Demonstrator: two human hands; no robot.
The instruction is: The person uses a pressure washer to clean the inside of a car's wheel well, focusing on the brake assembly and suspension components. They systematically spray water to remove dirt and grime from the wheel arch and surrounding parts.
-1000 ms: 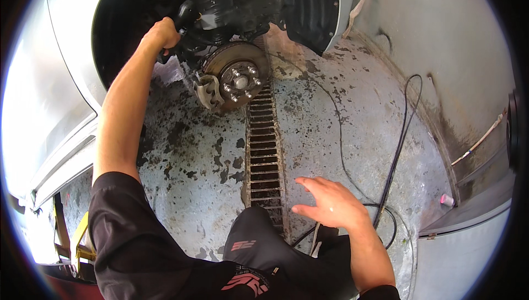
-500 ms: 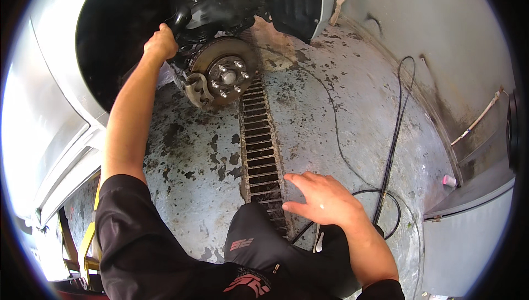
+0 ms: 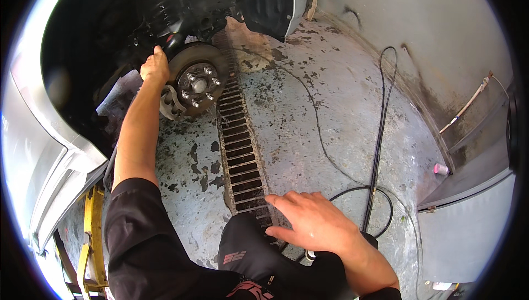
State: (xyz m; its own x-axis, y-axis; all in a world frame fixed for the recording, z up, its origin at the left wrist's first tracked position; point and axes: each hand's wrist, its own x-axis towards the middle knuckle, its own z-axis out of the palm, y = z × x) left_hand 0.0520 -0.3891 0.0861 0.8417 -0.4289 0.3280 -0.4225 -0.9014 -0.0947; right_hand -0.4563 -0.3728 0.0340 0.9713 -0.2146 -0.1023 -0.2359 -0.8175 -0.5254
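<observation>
My left hand (image 3: 155, 67) reaches into the wheel arch with its fingers closed around a dark, rounded tool (image 3: 174, 39) with a red patch. Most of the tool is lost against the black parts, so its kind cannot be made out. Right beside that hand is a bare brake disc (image 3: 184, 57) with several wheel studs around its hub (image 3: 199, 85). The brake caliper (image 3: 172, 103) sits at the disc's lower left. My right hand (image 3: 314, 220) hovers near my knee with thumb and fingers apart, holding nothing.
A black wheel arch liner (image 3: 71, 41) surrounds the brake. Below it, a metal drain grate (image 3: 242, 156) crosses the worn floor (image 3: 297, 129). A black hose (image 3: 377, 151) lies to the right, near a grey wall (image 3: 419, 13). A yellow stand (image 3: 95, 234) is at lower left.
The view has shifted, so the brake disc now appears further left. My left hand has come down and nearer the disc with the tool. My right hand stays spread near the knee.
</observation>
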